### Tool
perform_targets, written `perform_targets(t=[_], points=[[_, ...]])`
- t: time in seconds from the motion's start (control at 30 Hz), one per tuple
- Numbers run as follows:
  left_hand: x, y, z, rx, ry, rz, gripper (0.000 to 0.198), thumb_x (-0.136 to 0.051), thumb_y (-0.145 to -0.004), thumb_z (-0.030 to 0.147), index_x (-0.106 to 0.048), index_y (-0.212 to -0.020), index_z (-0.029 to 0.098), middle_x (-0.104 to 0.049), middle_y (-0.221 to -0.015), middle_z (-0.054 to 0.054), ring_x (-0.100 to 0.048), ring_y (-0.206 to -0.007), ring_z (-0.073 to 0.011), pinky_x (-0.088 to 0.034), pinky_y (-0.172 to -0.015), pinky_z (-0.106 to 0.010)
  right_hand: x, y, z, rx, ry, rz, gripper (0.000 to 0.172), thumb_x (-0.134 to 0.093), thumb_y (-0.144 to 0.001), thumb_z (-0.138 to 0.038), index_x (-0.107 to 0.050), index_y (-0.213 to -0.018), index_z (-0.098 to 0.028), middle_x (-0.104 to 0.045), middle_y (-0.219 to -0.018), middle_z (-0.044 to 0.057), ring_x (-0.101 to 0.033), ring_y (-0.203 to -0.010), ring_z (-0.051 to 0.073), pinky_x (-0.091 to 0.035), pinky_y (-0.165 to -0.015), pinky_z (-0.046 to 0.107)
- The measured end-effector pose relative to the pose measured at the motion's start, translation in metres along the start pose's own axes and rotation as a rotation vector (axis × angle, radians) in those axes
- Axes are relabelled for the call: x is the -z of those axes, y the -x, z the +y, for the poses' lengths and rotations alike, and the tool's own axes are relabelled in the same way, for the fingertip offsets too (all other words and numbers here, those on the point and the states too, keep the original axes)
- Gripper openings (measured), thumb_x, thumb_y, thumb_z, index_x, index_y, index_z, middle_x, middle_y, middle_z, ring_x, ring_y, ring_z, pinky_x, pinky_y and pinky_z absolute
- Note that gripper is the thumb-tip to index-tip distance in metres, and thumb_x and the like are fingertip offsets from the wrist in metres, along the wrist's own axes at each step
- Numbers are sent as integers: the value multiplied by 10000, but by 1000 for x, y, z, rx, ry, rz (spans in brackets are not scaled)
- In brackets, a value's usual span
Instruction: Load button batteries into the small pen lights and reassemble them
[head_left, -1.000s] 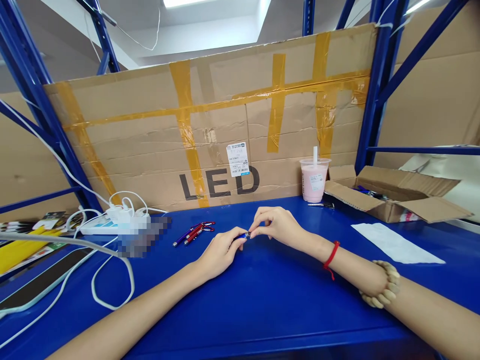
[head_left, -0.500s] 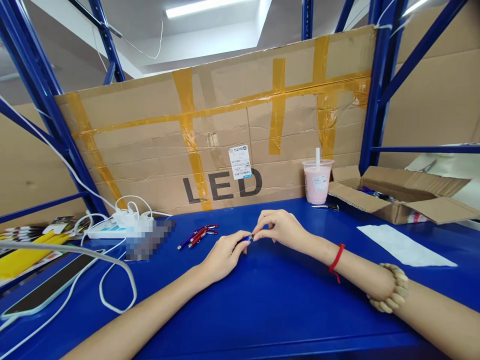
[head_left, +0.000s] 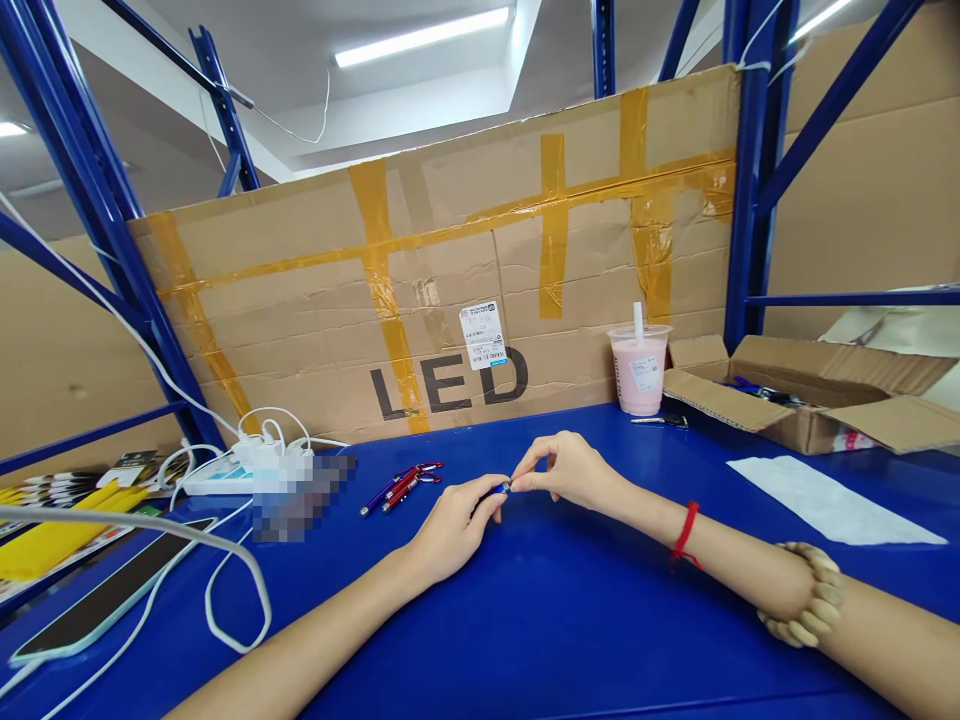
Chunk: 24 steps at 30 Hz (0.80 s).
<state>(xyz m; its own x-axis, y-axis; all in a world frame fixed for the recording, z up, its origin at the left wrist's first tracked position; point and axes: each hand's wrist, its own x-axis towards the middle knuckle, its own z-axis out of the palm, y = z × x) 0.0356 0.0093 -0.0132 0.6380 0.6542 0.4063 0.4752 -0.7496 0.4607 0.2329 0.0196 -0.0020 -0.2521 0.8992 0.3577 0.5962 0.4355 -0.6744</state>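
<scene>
My left hand [head_left: 454,530] is closed around a small blue tube with a silvery end [head_left: 501,489], which looks like a keychain flashlight; most of it is hidden in the fingers. At that end, the thumb and forefinger of my right hand [head_left: 566,472] are pinched together, touching or very near it. What the right fingertips hold, if anything, is too small to make out. Left of my hands lie red keychain flashlights [head_left: 405,488] and a purple-blue one [head_left: 381,494], slim metallic tubes with carabiner clips.
A cup of pink drink [head_left: 639,368] stands at the back, with a small dark-and-silver item [head_left: 661,422] before it. Rightward are an open cardboard box [head_left: 802,425] and a white sheet [head_left: 832,500]. A power strip [head_left: 217,475], white cables and a phone [head_left: 105,590] occupy the left.
The view has shifted slightly, so everything sits a little lower in the picture. My hands keep the same closed grips, meeting at the blue tube's end.
</scene>
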Motion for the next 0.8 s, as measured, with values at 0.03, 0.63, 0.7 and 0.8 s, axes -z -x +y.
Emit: perform_targets(t=[0.03, 0.63, 0.7, 0.8], points=[[0, 0, 0, 1, -2, 2, 285, -334, -935, 289, -580, -1023, 176, -598, -724, 1, -554, -690, -120, -413, -678, -214, 0, 0, 0, -8, -4, -4, 209, -707, -648, -409, -715, -710, -209, -652, -755, -31, -492, -394, 21, -352, -482, 186], [0, 1, 2, 20, -12, 17, 269, -378, -922, 312, -582, -1043, 185, -616, -721, 4, -564, -650, -114, -412, -626, -206, -1, 1, 0, -36, -123, -58, 244, -707, -633, -370, -689, -742, -153, -646, -721, -4, -482, -408, 31, -352, -443, 166], [0, 1, 2, 19, -12, 14, 266, -382, -919, 312, -578, -1045, 183, -623, -736, 0, -566, -650, -114, -414, -623, -206, -1, 0, 0, -33, -121, -61, 235, -706, -634, -364, -688, -736, -154, -645, -722, -6, -482, -409, 28, -352, -444, 163], [0, 1, 2, 20, -9, 19, 265, -384, -916, 311, -575, -1048, 183, -630, -752, -5, -573, -658, -118, -421, -632, -211, -1, 0, 0, -25, -119, -64, 226, -699, -642, -361, -688, -734, -155, -643, -726, -7, -480, -409, 26, -349, -442, 161]])
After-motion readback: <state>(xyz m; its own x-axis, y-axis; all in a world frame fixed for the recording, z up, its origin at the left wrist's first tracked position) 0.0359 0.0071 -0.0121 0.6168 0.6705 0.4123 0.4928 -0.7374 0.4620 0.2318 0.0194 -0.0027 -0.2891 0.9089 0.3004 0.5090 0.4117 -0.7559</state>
